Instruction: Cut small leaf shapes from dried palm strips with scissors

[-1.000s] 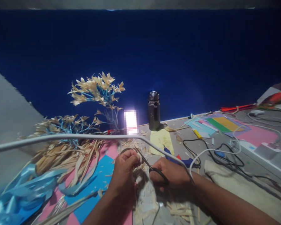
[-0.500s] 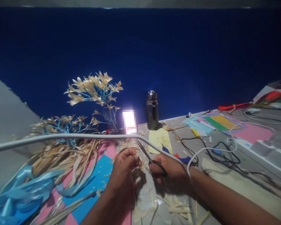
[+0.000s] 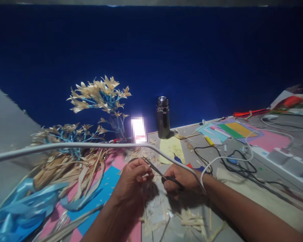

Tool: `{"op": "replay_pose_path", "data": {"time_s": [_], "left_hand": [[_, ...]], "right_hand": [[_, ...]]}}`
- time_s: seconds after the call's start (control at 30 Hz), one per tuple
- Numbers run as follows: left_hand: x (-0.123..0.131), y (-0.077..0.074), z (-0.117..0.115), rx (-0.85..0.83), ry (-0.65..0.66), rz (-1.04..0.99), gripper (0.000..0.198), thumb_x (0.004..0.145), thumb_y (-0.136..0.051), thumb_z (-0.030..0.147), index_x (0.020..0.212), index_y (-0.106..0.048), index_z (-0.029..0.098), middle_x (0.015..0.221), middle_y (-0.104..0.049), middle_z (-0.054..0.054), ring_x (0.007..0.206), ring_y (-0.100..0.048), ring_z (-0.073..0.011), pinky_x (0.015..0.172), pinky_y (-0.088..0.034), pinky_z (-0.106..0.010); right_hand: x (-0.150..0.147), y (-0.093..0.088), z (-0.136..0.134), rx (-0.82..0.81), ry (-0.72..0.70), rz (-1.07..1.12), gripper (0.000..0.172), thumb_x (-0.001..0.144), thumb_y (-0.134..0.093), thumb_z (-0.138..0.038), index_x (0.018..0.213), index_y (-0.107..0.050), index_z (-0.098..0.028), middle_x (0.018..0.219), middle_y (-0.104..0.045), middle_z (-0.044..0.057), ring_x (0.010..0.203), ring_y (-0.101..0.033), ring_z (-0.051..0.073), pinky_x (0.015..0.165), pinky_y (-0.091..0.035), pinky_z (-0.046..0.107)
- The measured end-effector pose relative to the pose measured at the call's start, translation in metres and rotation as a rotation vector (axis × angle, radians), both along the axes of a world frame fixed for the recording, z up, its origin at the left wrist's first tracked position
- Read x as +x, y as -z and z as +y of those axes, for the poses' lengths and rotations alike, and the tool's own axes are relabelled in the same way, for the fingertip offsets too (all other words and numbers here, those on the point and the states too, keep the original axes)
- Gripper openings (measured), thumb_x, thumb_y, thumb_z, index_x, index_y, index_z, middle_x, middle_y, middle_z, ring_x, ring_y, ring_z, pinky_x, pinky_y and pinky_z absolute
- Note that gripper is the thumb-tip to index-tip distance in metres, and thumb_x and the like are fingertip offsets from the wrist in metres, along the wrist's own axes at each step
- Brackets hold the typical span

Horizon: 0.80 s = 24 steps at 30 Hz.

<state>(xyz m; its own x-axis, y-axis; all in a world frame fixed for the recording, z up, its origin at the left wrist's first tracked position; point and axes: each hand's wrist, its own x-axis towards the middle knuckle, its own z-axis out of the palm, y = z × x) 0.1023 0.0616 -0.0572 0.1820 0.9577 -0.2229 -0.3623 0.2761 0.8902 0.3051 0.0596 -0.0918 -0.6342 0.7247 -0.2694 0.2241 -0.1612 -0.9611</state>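
Note:
My right hand (image 3: 180, 181) grips a pair of dark-handled scissors (image 3: 156, 168), whose blades point up and left toward the fingertips of my left hand (image 3: 136, 174). The left fingers are pinched together; what they hold, if anything, is too small to make out. The blade tips lie right by those fingertips. Below both hands, pale cut strips (image 3: 192, 222) and shavings are scattered over the worktop. A blue sheet (image 3: 91, 208) and a pink sheet (image 3: 135, 232) lie under and left of my left arm.
A white cable (image 3: 101, 145) crosses in front of both hands. Behind stand a thermos flask (image 3: 163, 119), a glaring light (image 3: 138, 129) and pale artificial flowers (image 3: 101, 92). Dried husks (image 3: 58, 171) and blue ribbon (image 3: 27, 205) lie left; a power strip (image 3: 282, 168) and black cord (image 3: 224, 161) right.
The scissors have turned to point further left, and their tips now reach my left fingertips. My right hand has shifted slightly; the left stays pinched in about the same place.

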Motion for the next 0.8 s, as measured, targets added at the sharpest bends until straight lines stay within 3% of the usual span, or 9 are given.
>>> {"op": "replay_pose_path", "data": {"time_s": [0.3,0.57,0.8], "left_hand": [[-0.001,0.001,0.003,0.019,0.029,0.013,0.022,0.05,-0.082,0.018,0.049,-0.06,0.015,0.05,-0.06,-0.001,0.048,-0.053,-0.0104,0.051,-0.038,-0.023],[-0.002,-0.006,0.0,-0.025,-0.037,0.018,0.023,0.05,-0.084,0.023,0.055,-0.063,0.015,0.056,-0.063,-0.001,0.056,-0.056,-0.0127,0.061,-0.048,-0.027],[0.0,-0.005,0.001,0.012,-0.081,-0.017,0.021,0.05,-0.084,0.024,0.056,-0.066,0.015,0.059,-0.064,-0.001,0.061,-0.059,-0.0139,0.064,-0.05,-0.028]], "right_hand": [[0.0,-0.005,-0.002,-0.067,0.054,-0.115,0.019,0.075,-0.072,-0.028,0.064,-0.065,-0.013,0.054,-0.062,0.0,0.038,-0.047,0.006,0.034,-0.033,0.014],[-0.002,-0.011,-0.003,-0.06,0.102,-0.077,0.021,0.076,-0.069,-0.028,0.06,-0.061,-0.016,0.045,-0.053,-0.004,0.035,-0.043,0.007,0.032,-0.031,0.015],[-0.002,-0.005,-0.002,-0.046,0.093,-0.109,0.016,0.075,-0.066,-0.025,0.062,-0.065,-0.015,0.051,-0.06,-0.001,0.035,-0.042,0.006,0.031,-0.031,0.015]]}}
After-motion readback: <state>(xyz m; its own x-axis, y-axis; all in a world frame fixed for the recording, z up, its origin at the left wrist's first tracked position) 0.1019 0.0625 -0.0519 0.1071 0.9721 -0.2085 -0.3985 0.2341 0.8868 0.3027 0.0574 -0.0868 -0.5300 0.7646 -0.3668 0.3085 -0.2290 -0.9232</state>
